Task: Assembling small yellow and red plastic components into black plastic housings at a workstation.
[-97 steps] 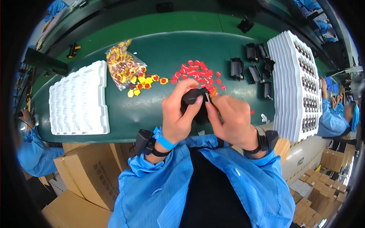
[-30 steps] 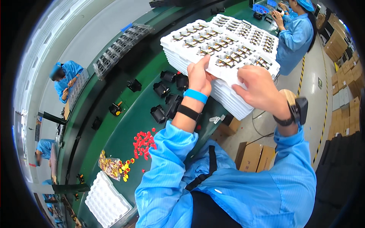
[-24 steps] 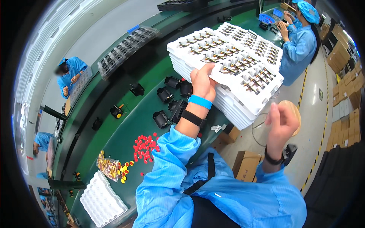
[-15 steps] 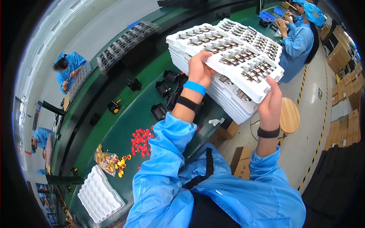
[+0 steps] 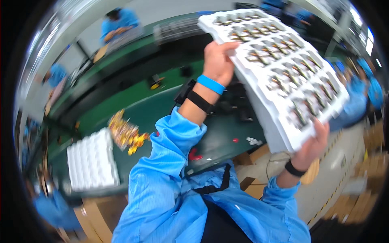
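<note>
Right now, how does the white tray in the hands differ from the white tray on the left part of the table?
The held tray carries rows of small dark parts; the table tray shows only white, with no parts visible.
The held tray is gripped at its edges by the left hand and right hand; the table tray lies on the table, touched by neither.
Both are white, moulded and roughly rectangular.

white tray [image 5: 261, 95], blue wristband [image 5: 211, 84], green table [image 5: 221, 141]

Factory workshop: blue-smocked workers [image 5: 129, 19], green workbench [image 5: 219, 139]
</note>
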Tool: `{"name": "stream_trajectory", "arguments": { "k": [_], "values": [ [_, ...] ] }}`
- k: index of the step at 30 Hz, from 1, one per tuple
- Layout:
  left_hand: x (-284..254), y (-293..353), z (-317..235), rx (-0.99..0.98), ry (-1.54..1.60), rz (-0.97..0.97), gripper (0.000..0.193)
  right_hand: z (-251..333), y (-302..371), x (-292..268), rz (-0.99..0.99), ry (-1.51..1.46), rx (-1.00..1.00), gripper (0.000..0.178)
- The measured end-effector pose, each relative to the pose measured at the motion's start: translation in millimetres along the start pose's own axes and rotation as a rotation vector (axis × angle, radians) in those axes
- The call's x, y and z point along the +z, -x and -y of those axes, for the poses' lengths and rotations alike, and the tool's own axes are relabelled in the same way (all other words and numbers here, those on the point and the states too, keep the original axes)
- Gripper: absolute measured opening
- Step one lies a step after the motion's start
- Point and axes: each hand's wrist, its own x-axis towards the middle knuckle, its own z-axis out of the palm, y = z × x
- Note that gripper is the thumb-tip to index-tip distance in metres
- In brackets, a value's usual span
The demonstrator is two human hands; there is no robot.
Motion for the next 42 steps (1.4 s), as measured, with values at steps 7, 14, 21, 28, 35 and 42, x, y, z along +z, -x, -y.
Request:
{"name": "stream_trajectory", "arguments": {
  "k": [7, 14, 21, 28, 35, 42],
  "values": [
    [-3.3, 172.6, -183.2, 0.380, -0.163, -0.341, 0.038, -11.1, 61.4, 74.9, 0.568, -0.176, 0.431, 0.069],
    [-80.3, 366.1, -335.8, 0.864, -0.406, -0.811, 0.031, -119.2, 159.2, 241.6, 1.106, -0.025, 0.871, 0.057],
    [-183.9, 456.7, -439.8, 1.050, -0.233, -1.265, 0.012, -228.6, 260.9, 324.2, 1.413, -0.074, 1.217, 0.036],
    [-239.5, 491.4, -456.1, 1.148, -0.690, -1.914, 0.041, -297.4, 333.3, 339.0, 1.336, 0.068, 1.365, 0.026],
    [-181.9, 461.6, -379.9, 0.871, -1.671, -1.896, 0.063, -294.9, 317.7, 323.7, 1.321, 0.394, 1.249, 0.007],
    [-199.2, 458.8, -307.0, 0.189, -2.257, -1.672, 0.052, -154.8, 234.7, 296.8, 1.557, 0.168, 1.061, 0.018]
  ]
}}
